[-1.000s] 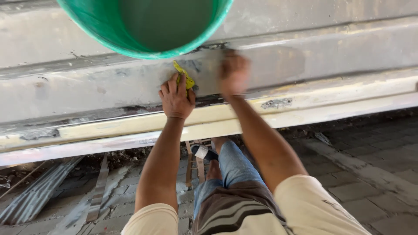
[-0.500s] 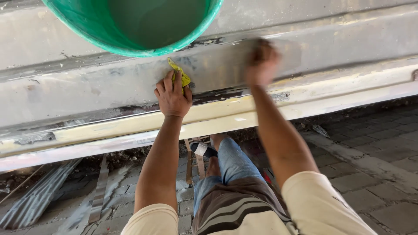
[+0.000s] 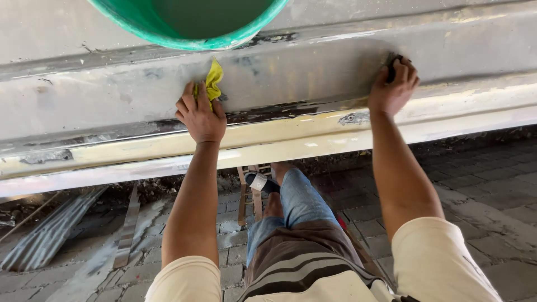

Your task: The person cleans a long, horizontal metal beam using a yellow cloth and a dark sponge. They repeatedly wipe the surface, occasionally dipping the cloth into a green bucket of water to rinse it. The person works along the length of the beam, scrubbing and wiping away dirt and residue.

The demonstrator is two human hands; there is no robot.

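Yellow cloth (image 3: 213, 81) sits bunched under the fingers of the left hand (image 3: 200, 114), pressed flat against the grey, scuffed panel (image 3: 302, 72) that runs across the whole view. The left hand lies spread on the cloth, fingers curled lightly over it, so that only a crumpled corner sticks out above the fingertips. The cloth touches the panel just under the rim of a green bucket (image 3: 190, 28), which fills the top of the view.

Well apart, further along the same panel, the right hand (image 3: 393, 86) is closed around a small dark object (image 3: 392, 66); only a sliver of it shows between the fingers and the metal, too little to tell what it is. That hand presses the object against the grey surface just above a cream-coloured ledge (image 3: 291, 137), which runs the length of the panel below both hands. Dark chipped patches mark the seam between the grey part and the ledge.

Below the arms, the person's jeans-clad leg (image 3: 299, 201) and a sandalled foot (image 3: 260, 182) stand on a floor of grey paving bricks (image 3: 481, 173). Corrugated metal strips (image 3: 50, 229) lie on the floor at the left.
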